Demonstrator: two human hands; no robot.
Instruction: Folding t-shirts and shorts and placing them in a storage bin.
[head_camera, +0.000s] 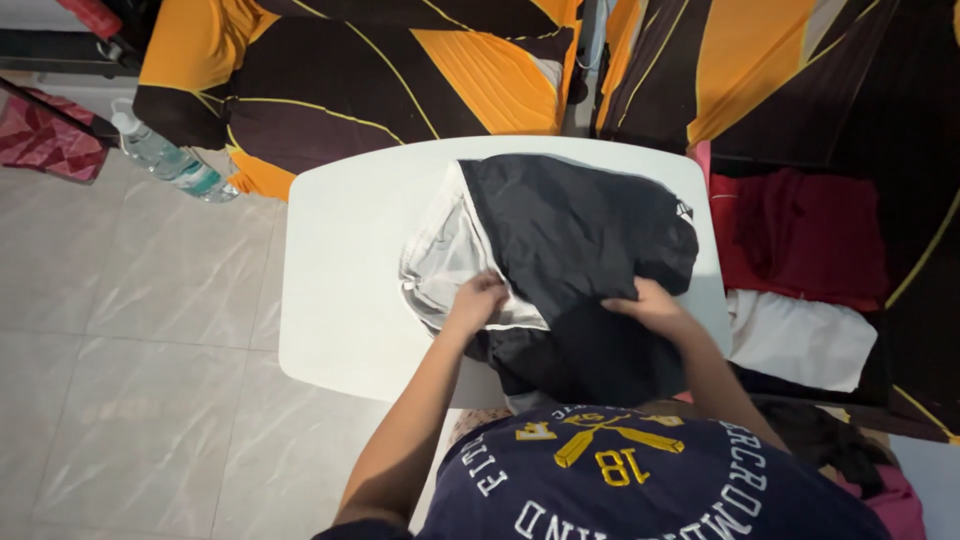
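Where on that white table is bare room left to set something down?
Bare white table lies left of the black garment, from the far edge to the near corner, beside the left hand. A thin strip shows along the far edge. The right side, by the right hand, is crowded.

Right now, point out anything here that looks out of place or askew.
A plastic bottle lies on its side on the floor by the bed, not upright. On the table, the black garment is bunched and hangs over the near edge, both hands, left and right, on it. Nothing looks spilled or damaged.
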